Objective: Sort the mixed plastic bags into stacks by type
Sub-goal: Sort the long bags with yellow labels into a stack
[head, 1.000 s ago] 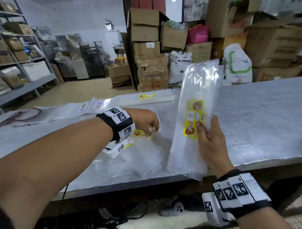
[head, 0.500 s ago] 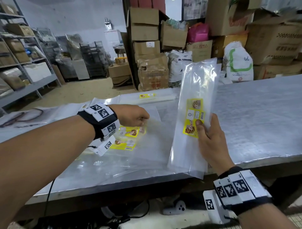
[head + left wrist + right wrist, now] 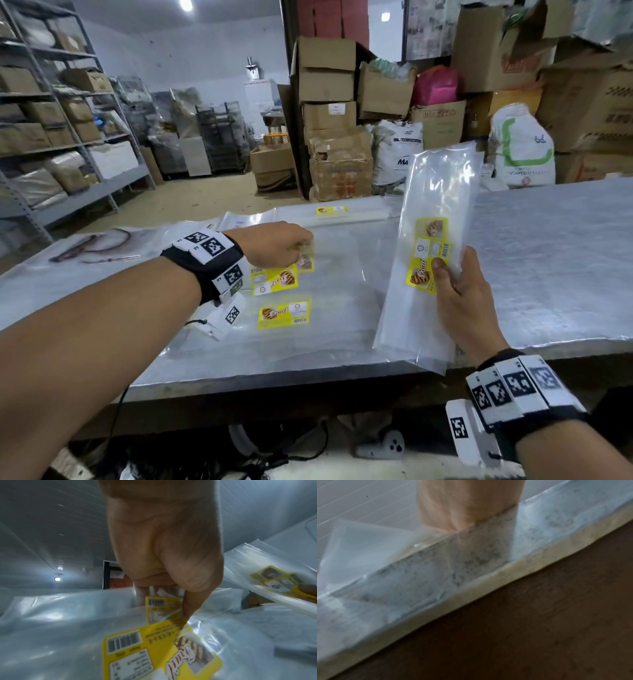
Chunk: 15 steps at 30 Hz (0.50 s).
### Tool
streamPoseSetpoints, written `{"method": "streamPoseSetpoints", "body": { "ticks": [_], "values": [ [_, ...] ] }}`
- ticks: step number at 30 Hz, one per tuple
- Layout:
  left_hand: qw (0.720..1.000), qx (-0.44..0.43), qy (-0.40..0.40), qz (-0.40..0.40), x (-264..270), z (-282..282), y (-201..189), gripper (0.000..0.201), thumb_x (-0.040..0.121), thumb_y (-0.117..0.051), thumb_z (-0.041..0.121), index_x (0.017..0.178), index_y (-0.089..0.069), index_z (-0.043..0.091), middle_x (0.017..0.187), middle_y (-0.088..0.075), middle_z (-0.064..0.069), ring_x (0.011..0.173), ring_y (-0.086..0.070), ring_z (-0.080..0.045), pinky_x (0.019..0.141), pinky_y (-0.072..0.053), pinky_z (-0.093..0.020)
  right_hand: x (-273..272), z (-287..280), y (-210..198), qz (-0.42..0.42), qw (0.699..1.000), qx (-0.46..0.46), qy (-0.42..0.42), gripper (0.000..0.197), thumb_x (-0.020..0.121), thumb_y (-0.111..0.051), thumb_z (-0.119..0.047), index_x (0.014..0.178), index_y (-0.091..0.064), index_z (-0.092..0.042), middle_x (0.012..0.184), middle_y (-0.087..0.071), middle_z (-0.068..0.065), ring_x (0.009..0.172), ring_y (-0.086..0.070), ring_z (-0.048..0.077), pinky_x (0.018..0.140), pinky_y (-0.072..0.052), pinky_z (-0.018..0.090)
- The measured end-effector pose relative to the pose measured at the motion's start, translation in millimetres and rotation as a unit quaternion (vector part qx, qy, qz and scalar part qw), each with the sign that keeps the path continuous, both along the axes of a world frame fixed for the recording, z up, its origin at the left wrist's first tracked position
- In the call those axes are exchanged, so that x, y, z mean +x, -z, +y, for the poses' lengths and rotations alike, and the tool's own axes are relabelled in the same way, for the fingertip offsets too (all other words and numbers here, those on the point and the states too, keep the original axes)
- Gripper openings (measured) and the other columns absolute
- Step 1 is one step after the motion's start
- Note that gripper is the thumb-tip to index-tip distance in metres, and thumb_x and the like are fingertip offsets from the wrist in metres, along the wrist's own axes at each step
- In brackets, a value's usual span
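Observation:
My right hand [image 3: 455,284] holds a stack of long clear bags with yellow labels [image 3: 435,219] upright over the table's front edge, thumb on the label and fingers behind. My left hand [image 3: 274,245] is over the loose pile of clear bags [image 3: 322,308] in the middle of the table. In the left wrist view its fingers [image 3: 187,609] pinch the top edge of a yellow-labelled bag [image 3: 157,649]. Two more yellow labels [image 3: 284,313] show on bags lying flat below that hand. The right wrist view shows only the wrist, plastic [image 3: 368,550] and the table edge [image 3: 488,577].
The grey metal table [image 3: 548,267] runs off to the right. More flat bags [image 3: 329,210] lie along its far edge and to the far left [image 3: 102,243]. Cardboard boxes [image 3: 339,164] and sacks [image 3: 520,147] stand behind, shelving [image 3: 51,137] at the left.
My left hand has drawn back left and lifted a labelled bag's edge, uncovering yellow labels beneath it. The right hand keeps the upright stack almost still.

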<state>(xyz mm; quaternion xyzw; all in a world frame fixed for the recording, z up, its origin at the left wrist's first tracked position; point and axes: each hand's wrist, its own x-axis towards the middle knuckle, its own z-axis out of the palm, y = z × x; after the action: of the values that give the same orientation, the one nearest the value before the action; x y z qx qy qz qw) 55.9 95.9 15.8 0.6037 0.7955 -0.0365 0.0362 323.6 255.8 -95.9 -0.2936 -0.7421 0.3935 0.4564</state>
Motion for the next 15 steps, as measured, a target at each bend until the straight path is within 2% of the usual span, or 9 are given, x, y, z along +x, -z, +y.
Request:
{"method": "streamPoseSetpoints", "body": {
  "ticks": [2, 4, 5, 7, 8, 10, 13, 15],
  "values": [
    [1.0, 0.0, 0.004, -0.009, 1.2, -1.3, 5.6, 0.017, 0.099, -0.051, 0.012, 0.092, -0.052, 0.028, 0.092, -0.053, 0.006, 0.095, -0.054, -0.023, 0.077, -0.037, -0.031, -0.4, 0.5, 0.5, -0.001, 1.0, -0.003, 0.001, 0.015, 0.106, -0.05, -0.032, 0.104, -0.047, -0.018, 0.081, -0.066, -0.009, 0.071, -0.06, 0.007, 0.061, -0.042, 0.033],
    [1.0, 0.028, 0.001, 0.0, 0.3, -1.6, 1.0, 0.016, 0.099, -0.051, 0.011, 0.095, -0.06, 0.023, 0.094, -0.061, 0.008, 0.092, -0.056, -0.019, 0.072, -0.038, -0.029, -0.7, 1.7, 1.0, 0.0, 1.0, -0.001, -0.001, 0.016, 0.106, -0.05, -0.033, 0.102, -0.047, -0.018, 0.079, -0.065, -0.006, 0.069, -0.059, 0.01, 0.063, -0.043, 0.037],
    [0.999, 0.046, -0.002, 0.016, -1.7, -1.3, -5.2, 0.016, 0.098, -0.051, 0.012, 0.097, -0.063, 0.023, 0.095, -0.065, 0.009, 0.092, -0.057, -0.018, 0.073, -0.042, -0.03, -0.7, 2.4, 1.3, 0.002, 1.0, 0.0, -0.002, 0.016, 0.106, -0.05, -0.033, 0.101, -0.046, -0.019, 0.079, -0.065, -0.006, 0.068, -0.059, 0.011, 0.063, -0.044, 0.038],
    [0.995, 0.067, -0.013, 0.068, -6.2, -2.6, -18.9, 0.017, 0.098, -0.051, 0.019, 0.1, -0.066, 0.025, 0.098, -0.069, 0.006, 0.093, -0.061, -0.023, 0.078, -0.049, -0.038, -0.6, 3.0, 2.0, 0.004, 1.0, 0.0, -0.002, 0.015, 0.106, -0.051, -0.033, 0.099, -0.045, -0.02, 0.078, -0.065, -0.006, 0.066, -0.058, 0.009, 0.062, -0.042, 0.038],
    [0.993, 0.07, -0.018, 0.093, -8.2, -3.6, -23.9, 0.017, 0.099, -0.051, 0.021, 0.102, -0.066, 0.026, 0.099, -0.07, 0.002, 0.093, -0.061, -0.025, 0.079, -0.05, -0.042, -0.8, 3.0, 2.0, 0.004, 1.0, 0.0, -0.002, 0.014, 0.106, -0.051, -0.033, 0.099, -0.045, -0.021, 0.078, -0.065, -0.006, 0.067, -0.058, 0.008, 0.061, -0.042, 0.037],
    [0.991, 0.064, -0.015, 0.115, -9.1, -4.8, -26.9, 0.017, 0.099, -0.051, 0.022, 0.105, -0.066, 0.025, 0.1, -0.069, 0.0, 0.093, -0.06, -0.027, 0.078, -0.049, -0.042, -1.5, 3.0, 1.9, 0.007, 1.0, -0.003, -0.002, 0.013, 0.106, -0.051, -0.032, 0.1, -0.046, -0.022, 0.079, -0.065, -0.008, 0.069, -0.059, 0.008, 0.062, -0.043, 0.036],
    [0.998, 0.029, -0.029, 0.054, -1.9, -7.2, -12.7, 0.016, 0.101, -0.052, 0.024, 0.111, -0.063, 0.025, 0.103, -0.065, 0.007, 0.096, -0.056, -0.019, 0.077, -0.042, -0.033, -2.6, 3.9, 2.3, 0.016, 1.0, -0.012, -0.003, 0.011, 0.106, -0.052, -0.032, 0.099, -0.048, -0.024, 0.08, -0.066, -0.007, 0.071, -0.061, 0.015, 0.067, -0.046, 0.041],
    [0.999, 0.003, -0.04, 0.014, -0.6, -8.7, 2.4, 0.012, 0.102, -0.053, 0.028, 0.112, -0.058, 0.026, 0.101, -0.06, 0.007, 0.097, -0.054, -0.019, 0.079, -0.04, -0.031, -2.8, 4.1, 2.8, 0.015, 1.0, -0.015, -0.004, 0.01, 0.106, -0.051, -0.033, 0.101, -0.048, -0.024, 0.081, -0.066, -0.007, 0.074, -0.061, 0.019, 0.069, -0.048, 0.044]
  ]
}}
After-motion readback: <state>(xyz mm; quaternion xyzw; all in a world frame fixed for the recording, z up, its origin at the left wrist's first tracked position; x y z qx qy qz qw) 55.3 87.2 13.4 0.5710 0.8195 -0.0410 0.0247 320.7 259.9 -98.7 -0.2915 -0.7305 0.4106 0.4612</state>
